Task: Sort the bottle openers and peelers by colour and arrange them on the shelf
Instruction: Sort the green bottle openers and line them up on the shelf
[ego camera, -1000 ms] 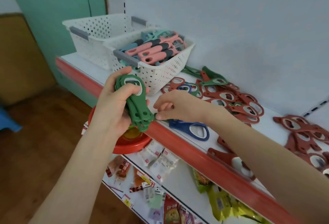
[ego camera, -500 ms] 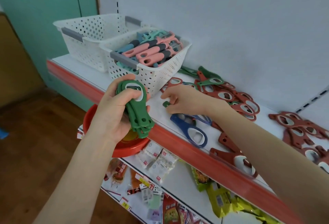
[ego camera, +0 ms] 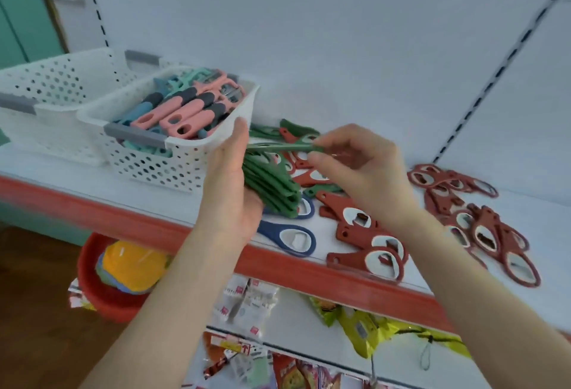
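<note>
Baskets at the far left of the shelf [ego camera: 77, 178]: one white basket [ego camera: 46, 95] at the edge of view, and touching its right side a second white basket [ego camera: 160, 166] heaped with peelers [ego camera: 188, 116], pink handles on top, teal and blue ones beneath. Below them, under the shelf's red front strip [ego camera: 139, 221], sits a red basin [ego camera: 99, 289]. Right up against the second basket's near corner is the left hand [ego camera: 230, 197], thumb up by the rim, fingers wrapped round a stack of green openers [ego camera: 272, 187] held just above the shelf, slightly fanned and slanting down to the right. Across the top of that stack lies a single green opener [ego camera: 278, 148], level, one end by the left thumb, the other end pinched between thumb and forefinger of the right hand [ego camera: 361, 169]; its other fingers curl loosely and hold nothing. Under the hands, blue openers [ego camera: 287, 237] lie flat near the front strip, and behind them a jumble of red and green openers [ego camera: 296, 130] reaches towards the back wall. Further right, a row of red openers [ego camera: 367, 243] lies side by side by the front edge, and well right again a bigger pile of red openers [ego camera: 482, 225] lies overlapping.
</note>
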Demonstrator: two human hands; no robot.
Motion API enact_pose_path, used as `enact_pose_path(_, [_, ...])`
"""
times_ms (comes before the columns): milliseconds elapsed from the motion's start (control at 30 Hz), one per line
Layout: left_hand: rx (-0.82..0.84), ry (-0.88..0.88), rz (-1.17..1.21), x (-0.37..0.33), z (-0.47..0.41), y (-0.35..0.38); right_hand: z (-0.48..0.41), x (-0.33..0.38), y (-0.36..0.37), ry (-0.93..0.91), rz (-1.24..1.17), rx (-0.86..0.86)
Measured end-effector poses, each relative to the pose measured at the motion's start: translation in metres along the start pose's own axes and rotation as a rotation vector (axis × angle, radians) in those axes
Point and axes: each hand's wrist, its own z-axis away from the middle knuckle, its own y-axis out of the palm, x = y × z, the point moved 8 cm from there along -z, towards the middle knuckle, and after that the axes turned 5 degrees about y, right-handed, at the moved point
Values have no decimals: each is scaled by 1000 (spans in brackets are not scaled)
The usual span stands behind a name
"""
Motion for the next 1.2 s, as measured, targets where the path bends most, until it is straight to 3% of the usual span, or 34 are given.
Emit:
enact_pose_path(67, [47, 3, 0, 9, -4, 18, 20, -4, 2, -13, 42, 4])
enact_pose_path(167, [-11, -25, 39, 28, -7, 36, 37, -9, -14, 27, 46, -61])
enact_pose_path(300, [5, -83, 61, 51, 5, 70, 50, -28, -46, 352, -94, -216])
enact_pose_path(433, [68, -8, 19, 67, 20, 104, 65, -62, -52, 699, -502, -103])
enact_pose_path(567, [206, 65, -155, 91, 34, 140, 80, -74, -93, 702, -666, -118])
enact_pose_path(767, [524, 35, -548, 158, 63, 209, 125, -98, -209, 679, -441, -212])
enact_pose_path(933, [725, 69, -812, 213, 90, 266, 155, -106, -302, 552, 8, -153])
enact_pose_path(1100, [797, 118, -1041, 265, 113, 290, 171, -135, -342, 445, 377, 11])
enact_pose_path(1200, [828, 166, -1172, 286, 127, 292, 181, -160, -345, 433, 453, 67])
